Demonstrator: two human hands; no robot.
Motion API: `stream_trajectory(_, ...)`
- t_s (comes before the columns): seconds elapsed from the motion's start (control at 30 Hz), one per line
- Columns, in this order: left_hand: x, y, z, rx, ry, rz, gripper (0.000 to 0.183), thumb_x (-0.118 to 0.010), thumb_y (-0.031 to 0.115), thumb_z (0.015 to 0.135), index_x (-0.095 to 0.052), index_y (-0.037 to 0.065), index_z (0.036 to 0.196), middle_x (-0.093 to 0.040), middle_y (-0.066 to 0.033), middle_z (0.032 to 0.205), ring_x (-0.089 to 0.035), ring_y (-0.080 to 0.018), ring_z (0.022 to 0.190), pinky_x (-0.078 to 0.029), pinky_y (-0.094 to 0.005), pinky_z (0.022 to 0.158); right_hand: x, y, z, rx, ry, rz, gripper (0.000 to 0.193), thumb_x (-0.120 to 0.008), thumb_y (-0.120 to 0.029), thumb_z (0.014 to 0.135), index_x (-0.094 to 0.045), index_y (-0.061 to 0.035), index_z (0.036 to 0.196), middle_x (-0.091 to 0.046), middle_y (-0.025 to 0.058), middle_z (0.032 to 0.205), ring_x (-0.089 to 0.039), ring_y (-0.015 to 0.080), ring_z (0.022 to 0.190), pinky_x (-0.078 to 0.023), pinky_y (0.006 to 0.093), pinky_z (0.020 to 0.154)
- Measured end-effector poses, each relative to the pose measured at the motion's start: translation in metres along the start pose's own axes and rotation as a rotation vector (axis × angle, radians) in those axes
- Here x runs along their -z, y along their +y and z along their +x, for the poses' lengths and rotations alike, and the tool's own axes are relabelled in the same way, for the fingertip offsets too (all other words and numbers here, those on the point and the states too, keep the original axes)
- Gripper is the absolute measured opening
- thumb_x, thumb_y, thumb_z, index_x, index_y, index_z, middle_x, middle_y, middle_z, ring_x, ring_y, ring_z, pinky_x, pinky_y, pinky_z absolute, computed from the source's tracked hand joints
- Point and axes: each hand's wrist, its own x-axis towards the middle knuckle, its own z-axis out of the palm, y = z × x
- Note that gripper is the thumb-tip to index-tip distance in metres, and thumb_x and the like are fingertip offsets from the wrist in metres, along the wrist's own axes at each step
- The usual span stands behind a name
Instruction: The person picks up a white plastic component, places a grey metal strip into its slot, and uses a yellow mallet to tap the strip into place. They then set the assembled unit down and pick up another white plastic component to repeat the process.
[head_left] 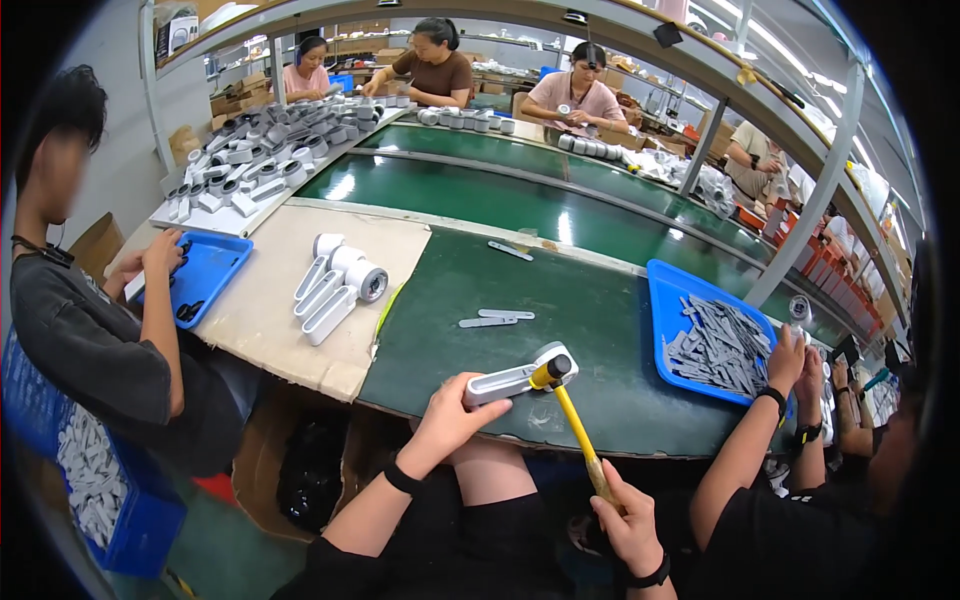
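Note:
My left hand [452, 420] is closed around the handle end of a white plastic housing [490, 386], which lies on the green work mat [430, 350] near its front edge. My right hand [628, 520] grips the wooden end of a hammer [572, 418] with a yellow shaft and a black-and-yellow head. The hammer head is at the round end of the housing and covers part of it; whether the two touch I cannot tell. Beyond the housing, a few slim grey strips [488, 322] lie on the mat.
A blue tray [657, 330] of grey strips stands to the right. Several white housings [330, 312] sit on cardboard at the left. Co-workers are close on both sides: one reaches over a blue tray [235, 262], another's hands [787, 365] hold a part. A green conveyor [480, 190] runs behind.

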Motion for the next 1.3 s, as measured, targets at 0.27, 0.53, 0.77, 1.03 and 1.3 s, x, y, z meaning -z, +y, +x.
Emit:
stream_trajectory(0.27, 0.008, -0.015, 0.014, -0.710, 0.286, 0.634, 0.022, -0.080, 0.015, 0.072, -0.071, 0.006, 0.090, -0.062, -0.0066, 0.081, -0.057, -0.0269, 0.083, -0.048, -0.0370, 0.078, -0.005, -0.032, 0.017, 0.364, 0.195, -0.234, 0.054, -0.066, 0.002, 0.083, -0.052, 0.0007, 0.135, -0.053, 0.0134, 0.073, -0.053, 0.0254, 0.059, -0.044, 0.0331, 0.057)
stream_trajectory(0.53, 0.007, -0.020, 0.017, -0.766, 0.297, 0.628, 0.022, -0.081, 0.013, 0.071, -0.071, 0.005, 0.088, -0.061, -0.0052, 0.079, -0.056, -0.0245, 0.080, -0.047, -0.0358, 0.075, -0.006, -0.032, 0.021, 0.153, -0.030, -0.299, 0.053, -0.065, 0.005, 0.083, -0.052, 0.0007, 0.135, -0.053, 0.0139, 0.075, -0.054, 0.0246, 0.065, -0.044, 0.0321, 0.062)
stream_trajectory(0.77, 0.009, -0.025, 0.016, -0.718, 0.346, 0.687, 0.022, -0.080, 0.020, 0.071, -0.072, 0.009, 0.089, -0.060, -0.0037, 0.079, -0.057, -0.0252, 0.084, -0.044, -0.0379, 0.078, -0.012, -0.039, 0.022, 0.195, -0.023, -0.242, 0.053, -0.066, 0.003, 0.083, -0.053, 0.0014, 0.135, -0.051, 0.0122, 0.075, -0.054, 0.0228, 0.065, -0.044, 0.0314, 0.063)
stream_trajectory(1.03, 0.014, -0.032, 0.022, -0.669, 0.354, 0.771, 0.024, -0.082, 0.025, 0.068, -0.070, 0.010, 0.081, -0.058, -0.0036, 0.076, -0.056, -0.0262, 0.084, -0.043, -0.0393, 0.077, -0.023, -0.052, 0.022, 0.201, -0.116, -0.244, 0.052, -0.065, -0.002, 0.086, -0.054, -0.0058, 0.136, -0.052, 0.0147, 0.075, -0.055, 0.0296, 0.062, -0.045, 0.0357, 0.058)
stream_trajectory(1.3, 0.011, -0.026, 0.019, -0.647, 0.349, 0.760, 0.026, -0.084, 0.025, 0.068, -0.074, 0.011, 0.087, -0.063, -0.0021, 0.079, -0.058, -0.0248, 0.082, -0.045, -0.0376, 0.078, -0.018, -0.028, 0.017, 0.303, 0.058, -0.223, 0.055, -0.065, 0.004, 0.083, -0.053, -0.0003, 0.136, -0.056, 0.0124, 0.078, -0.055, 0.0220, 0.065, -0.045, 0.0305, 0.062)
